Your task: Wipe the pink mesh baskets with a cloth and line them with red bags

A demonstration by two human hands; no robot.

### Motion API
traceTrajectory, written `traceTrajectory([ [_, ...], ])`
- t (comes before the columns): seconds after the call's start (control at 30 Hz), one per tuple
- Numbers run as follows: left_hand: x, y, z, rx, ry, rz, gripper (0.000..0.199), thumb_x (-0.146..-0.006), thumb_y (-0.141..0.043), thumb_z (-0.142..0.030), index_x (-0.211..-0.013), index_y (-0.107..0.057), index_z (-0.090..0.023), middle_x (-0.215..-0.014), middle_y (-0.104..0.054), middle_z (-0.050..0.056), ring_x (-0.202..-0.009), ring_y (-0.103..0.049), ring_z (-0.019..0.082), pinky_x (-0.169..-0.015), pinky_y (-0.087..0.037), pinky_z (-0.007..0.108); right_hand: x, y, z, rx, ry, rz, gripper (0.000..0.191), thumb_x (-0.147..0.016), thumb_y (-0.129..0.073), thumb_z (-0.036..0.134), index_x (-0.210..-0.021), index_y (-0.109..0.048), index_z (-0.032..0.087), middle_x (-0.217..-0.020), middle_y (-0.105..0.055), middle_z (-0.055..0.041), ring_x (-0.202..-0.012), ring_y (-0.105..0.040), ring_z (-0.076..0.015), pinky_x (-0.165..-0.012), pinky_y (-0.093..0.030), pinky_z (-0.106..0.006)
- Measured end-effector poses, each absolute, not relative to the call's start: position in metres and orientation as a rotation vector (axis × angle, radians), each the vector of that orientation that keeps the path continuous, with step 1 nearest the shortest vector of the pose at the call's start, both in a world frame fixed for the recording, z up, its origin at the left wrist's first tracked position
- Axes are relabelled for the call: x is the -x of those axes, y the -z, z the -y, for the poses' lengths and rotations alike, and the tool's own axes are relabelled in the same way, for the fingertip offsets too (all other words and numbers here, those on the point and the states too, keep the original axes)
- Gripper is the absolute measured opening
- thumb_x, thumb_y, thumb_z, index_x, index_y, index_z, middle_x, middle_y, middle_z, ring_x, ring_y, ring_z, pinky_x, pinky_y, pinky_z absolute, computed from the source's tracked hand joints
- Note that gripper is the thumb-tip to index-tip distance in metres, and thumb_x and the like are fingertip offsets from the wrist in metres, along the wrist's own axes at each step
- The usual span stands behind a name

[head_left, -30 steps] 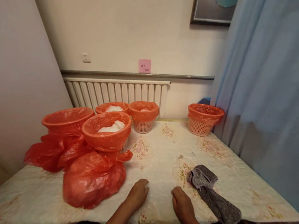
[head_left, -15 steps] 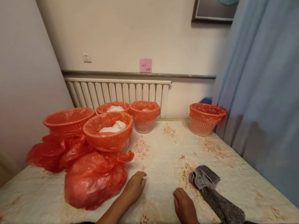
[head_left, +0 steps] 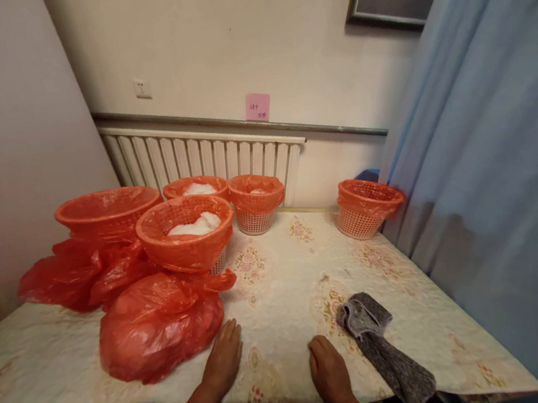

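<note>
My left hand [head_left: 223, 359] lies on the flowered table cover [head_left: 282, 304], its fingers stretched forward, beside a full red plastic bag [head_left: 159, 326]. Nothing is in it. My right hand [head_left: 328, 367] rests on the cover with its fingers curled in; whether it holds anything is hidden. To its right lies a dark grey knitted cloth piece [head_left: 391, 360], folded at its far end and not touched by either hand. Behind the full bag stands a red-lined basket [head_left: 189, 250] with white material [head_left: 197, 225] inside.
More red-lined baskets stand at the back left [head_left: 108, 211], back centre [head_left: 257, 219] and back right [head_left: 362, 216]. A loose red bag [head_left: 69, 272] lies at the left. Beyond are a radiator [head_left: 194, 152] and, at the right, a blue curtain [head_left: 481, 169].
My left hand has drawn back toward me and a little left, its fingers now straighter. My right hand stays curled in nearly the same place. The view has shifted slightly.
</note>
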State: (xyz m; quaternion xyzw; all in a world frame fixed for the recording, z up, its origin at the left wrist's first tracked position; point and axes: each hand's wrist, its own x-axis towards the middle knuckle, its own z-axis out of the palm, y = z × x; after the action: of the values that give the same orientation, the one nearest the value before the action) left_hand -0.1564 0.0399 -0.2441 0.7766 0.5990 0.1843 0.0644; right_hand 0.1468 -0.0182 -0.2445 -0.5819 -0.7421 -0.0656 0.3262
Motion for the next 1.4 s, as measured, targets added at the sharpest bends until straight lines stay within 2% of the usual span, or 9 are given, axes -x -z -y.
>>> traceTrajectory([
  [0.2, 0.155, 0.245, -0.035, -2.421, -0.591, -1.861, 0.041, -0.092, -0.038, -0.019, -0.128, -0.057, -0.014, -0.142, -0.052, 0.015, -0.134, -0.046, 0.028, -0.113, -0.036, 0.046, -0.148, 0.246, 0.018, 1.546, 0.123, 1.960, 0.022, -0.085, -0.041, 0.004, -0.087, -0.055, 0.021, -0.087, -0.056, -0.0039, -0.085, -0.055, -0.0186, -0.078, -0.042, -0.030],
  [0.43, 0.154, 0.236, -0.032, -2.414, -0.478, -1.901, 0.043, -0.091, -0.039, -0.013, -0.129, -0.057, -0.013, -0.144, -0.051, 0.013, -0.135, -0.045, 0.026, -0.113, -0.036, 0.043, -0.152, 0.258, 0.018, 1.517, 0.147, 1.974, 0.022, -0.088, -0.042, 0.008, -0.098, -0.056, 0.021, -0.097, -0.061, -0.0071, -0.092, -0.058, -0.0201, -0.083, -0.047, -0.033],
  [0.6, 0.153, 0.231, -0.030, -2.379, -0.489, -1.876, 0.043, -0.090, -0.039, -0.012, -0.130, -0.057, -0.011, -0.144, -0.050, 0.016, -0.135, -0.045, 0.027, -0.113, -0.037, 0.043, -0.153, 0.262, 0.018, 1.519, 0.167, 1.962, 0.022, -0.089, -0.042, 0.011, -0.100, -0.058, 0.020, -0.102, -0.063, -0.0091, -0.097, -0.060, -0.0211, -0.086, -0.049, -0.034],
  [1.4, 0.154, 0.228, -0.024, -2.289, -0.495, -1.859, 0.045, -0.089, -0.039, -0.009, -0.130, -0.056, -0.013, -0.146, -0.049, 0.014, -0.138, -0.041, 0.027, -0.114, -0.033, 0.044, -0.147, 0.260, 0.019, 1.557, 0.127, 1.890, 0.015, -0.090, -0.042, 0.020, -0.093, -0.057, 0.022, -0.094, -0.063, -0.0079, -0.087, -0.062, -0.0214, -0.079, -0.050, -0.033],
])
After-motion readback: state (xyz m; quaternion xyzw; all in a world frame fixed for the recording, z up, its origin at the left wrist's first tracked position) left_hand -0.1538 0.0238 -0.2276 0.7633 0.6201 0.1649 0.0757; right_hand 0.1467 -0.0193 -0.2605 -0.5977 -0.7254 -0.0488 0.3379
